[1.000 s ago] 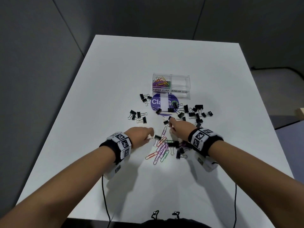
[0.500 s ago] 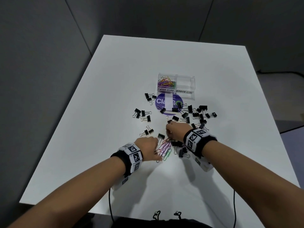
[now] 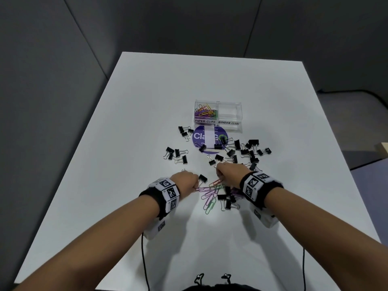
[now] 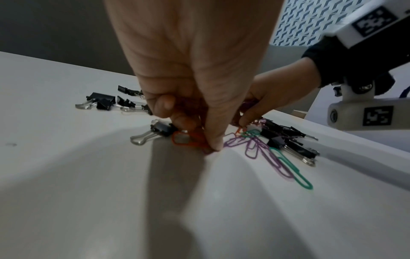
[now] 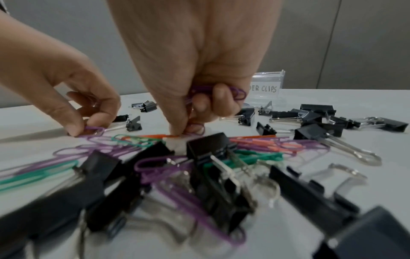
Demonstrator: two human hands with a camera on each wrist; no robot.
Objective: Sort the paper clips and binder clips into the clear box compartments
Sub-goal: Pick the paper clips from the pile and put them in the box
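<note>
A clear two-compartment box (image 3: 218, 120) stands mid-table; its left compartment, labelled PAPER CLIPS, holds coloured paper clips (image 3: 204, 112), and the BINDER CLIPS side looks empty. Loose coloured paper clips (image 3: 211, 196) lie between my hands, mixed with black binder clips (image 3: 227, 201). My left hand (image 3: 195, 185) pinches a purple paper clip (image 5: 94, 129) against the table, an orange clip (image 4: 188, 140) under its fingers. My right hand (image 3: 219, 175) holds purple paper clips (image 5: 237, 92) in its curled fingers and pinches at an orange clip (image 5: 155, 136).
Several more black binder clips (image 3: 247, 150) are scattered in front of the box, some on a round purple sticker (image 3: 210, 139). Another small group (image 3: 176, 155) lies to the left. The white table (image 3: 273, 206) is bare near its edges.
My left hand has moved right onto the paper clip pile and pinched a clip. My right hand has drawn back from the binder clips to the pile's far edge.
</note>
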